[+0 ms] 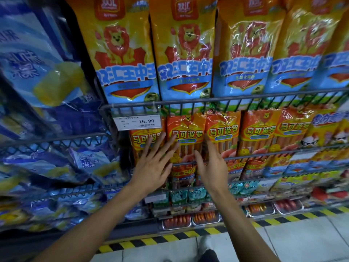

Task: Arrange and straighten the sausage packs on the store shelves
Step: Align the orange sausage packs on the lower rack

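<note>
Single head-worn wide-angle view, facing forward and slightly downward at a wire store shelf from close range. The upper rows of sausage packs fill the top of the frame, nearest the lens, and bend outward at the edges with the wide-angle optics. Both forearms enter from the bottom edge, the left hand and right hand lying near centre. The floor with its striped edge appears at lower right. There is no second view to share any part of the scene.

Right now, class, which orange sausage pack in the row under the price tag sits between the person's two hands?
The second orange pack from the left: the left hand lies on its left edge and the right hand on its right; the other packs lie outside the hands.
</note>
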